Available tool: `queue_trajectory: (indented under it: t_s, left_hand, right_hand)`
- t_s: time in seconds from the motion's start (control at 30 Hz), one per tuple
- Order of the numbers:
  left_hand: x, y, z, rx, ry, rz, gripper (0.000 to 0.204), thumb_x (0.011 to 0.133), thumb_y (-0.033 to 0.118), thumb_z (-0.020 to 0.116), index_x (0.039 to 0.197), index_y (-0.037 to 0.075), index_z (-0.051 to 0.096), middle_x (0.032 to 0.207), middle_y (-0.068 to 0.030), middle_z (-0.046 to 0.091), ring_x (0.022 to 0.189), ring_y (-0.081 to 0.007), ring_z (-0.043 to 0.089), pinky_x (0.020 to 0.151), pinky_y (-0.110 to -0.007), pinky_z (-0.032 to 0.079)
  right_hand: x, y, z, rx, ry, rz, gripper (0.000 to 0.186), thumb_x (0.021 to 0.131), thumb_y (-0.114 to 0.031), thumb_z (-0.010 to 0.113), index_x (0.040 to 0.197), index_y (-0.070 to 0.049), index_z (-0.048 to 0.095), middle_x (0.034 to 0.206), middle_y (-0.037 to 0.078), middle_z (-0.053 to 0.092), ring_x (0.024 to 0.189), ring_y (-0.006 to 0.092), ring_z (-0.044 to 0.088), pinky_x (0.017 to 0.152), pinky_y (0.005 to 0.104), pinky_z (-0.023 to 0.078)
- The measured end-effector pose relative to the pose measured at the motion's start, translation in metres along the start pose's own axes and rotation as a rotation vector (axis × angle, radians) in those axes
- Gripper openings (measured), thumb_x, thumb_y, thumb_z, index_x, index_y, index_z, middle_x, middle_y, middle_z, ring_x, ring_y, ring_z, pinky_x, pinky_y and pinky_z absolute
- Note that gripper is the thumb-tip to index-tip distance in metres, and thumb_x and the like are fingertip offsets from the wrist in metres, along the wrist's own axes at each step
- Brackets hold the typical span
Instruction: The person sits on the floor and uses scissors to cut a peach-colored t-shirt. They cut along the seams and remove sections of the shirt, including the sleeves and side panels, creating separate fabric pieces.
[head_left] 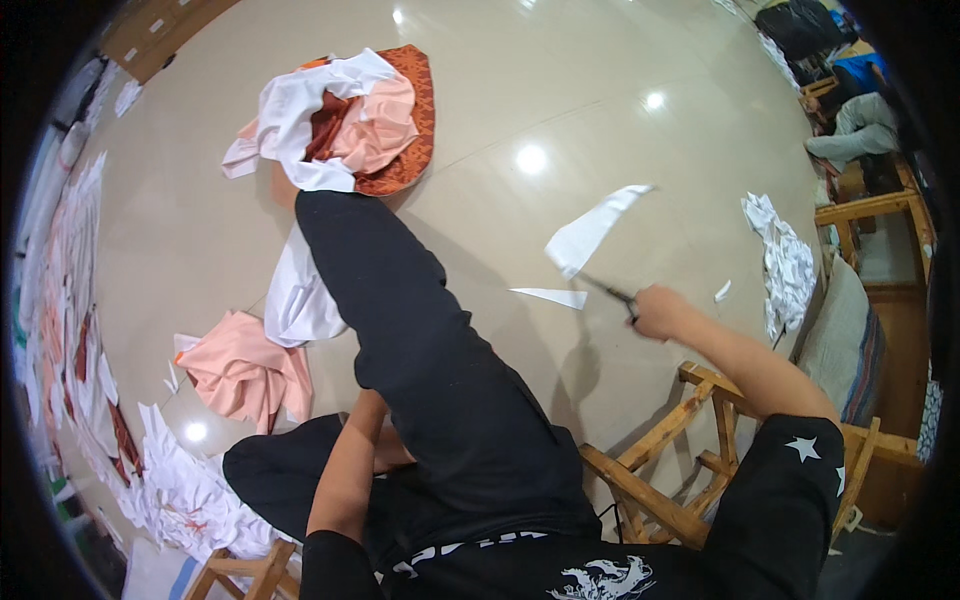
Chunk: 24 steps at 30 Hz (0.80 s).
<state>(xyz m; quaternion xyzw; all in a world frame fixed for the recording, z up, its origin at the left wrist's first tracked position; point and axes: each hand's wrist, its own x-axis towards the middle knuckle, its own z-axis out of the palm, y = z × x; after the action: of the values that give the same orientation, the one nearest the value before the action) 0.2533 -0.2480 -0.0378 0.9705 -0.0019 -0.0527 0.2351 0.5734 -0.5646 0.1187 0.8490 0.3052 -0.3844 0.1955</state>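
Note:
Out to the right, my right hand is closed round the handles of dark scissors. At the blade tips is a long white cloth scrap; I cannot tell whether the blades hold it. Just below lies a thin white triangular scrap on the floor. My left forearm runs up beside my black trouser leg, and the leg hides the left hand. Beyond that leg's far end sits a bundle of white, peach and rust-patterned cloth. White cloth hangs or lies beside the leg.
A peach cloth lies crumpled on the left floor. White scraps pile up at lower left and at right. A wooden stool stands under my right arm. A woven sack leans farther right, near another person's leg.

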Motion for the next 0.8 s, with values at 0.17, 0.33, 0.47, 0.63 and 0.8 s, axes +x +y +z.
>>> queue_trajectory:
  t_s: [0.17,0.33,0.47,0.63,0.8]
  left_hand:
    - [0.003,0.004,-0.005,-0.008,-0.002,0.020,0.057,0.090,0.032,0.051,0.139,0.003,0.050,0.151,-0.0252,0.034,0.146,-0.0404,0.019,0.111,-0.064,0.020]
    - [0.009,0.008,-0.004,-0.019,-0.001,0.046,0.057,0.089,0.032,0.052,0.138,0.004,0.050,0.150,-0.0247,0.034,0.145,-0.0399,0.020,0.112,-0.064,0.020]
    - [0.015,0.014,-0.001,-0.031,0.000,0.073,0.056,0.089,0.032,0.053,0.138,0.004,0.051,0.150,-0.0242,0.035,0.145,-0.0394,0.021,0.112,-0.063,0.020]
    - [0.025,0.023,0.003,-0.043,-0.001,0.112,0.056,0.088,0.032,0.054,0.137,0.004,0.051,0.149,-0.0236,0.036,0.145,-0.0389,0.022,0.112,-0.062,0.020]
    - [0.031,0.029,0.006,-0.048,0.014,0.111,0.056,0.088,0.031,0.054,0.136,0.004,0.052,0.149,-0.0230,0.037,0.144,-0.0384,0.023,0.112,-0.061,0.020]
  right_hand:
    - [-0.032,-0.067,0.015,0.130,0.017,-0.226,0.053,0.086,-0.049,0.067,0.075,0.003,0.068,0.076,0.023,0.067,0.078,0.0416,0.066,0.073,0.0476,0.054]
    - [-0.049,-0.058,-0.001,0.072,0.017,-0.078,0.050,0.085,-0.047,0.068,0.074,0.002,0.068,0.075,0.023,0.067,0.076,0.0409,0.066,0.072,0.0493,0.053]
    - [-0.055,-0.053,0.012,-0.058,-0.115,-0.230,0.050,0.085,-0.047,0.069,0.075,0.002,0.068,0.076,0.023,0.067,0.076,0.0410,0.066,0.070,0.0486,0.054]
    - [-0.029,-0.089,0.033,0.092,0.022,-0.234,0.051,0.086,-0.049,0.067,0.073,0.001,0.066,0.070,0.022,0.064,0.072,0.0412,0.064,0.068,0.0484,0.052]
    - [-0.019,-0.098,0.009,0.258,0.101,-0.150,0.053,0.085,-0.048,0.070,0.078,0.005,0.065,0.079,0.025,0.066,0.078,0.0415,0.066,0.069,0.0493,0.052]
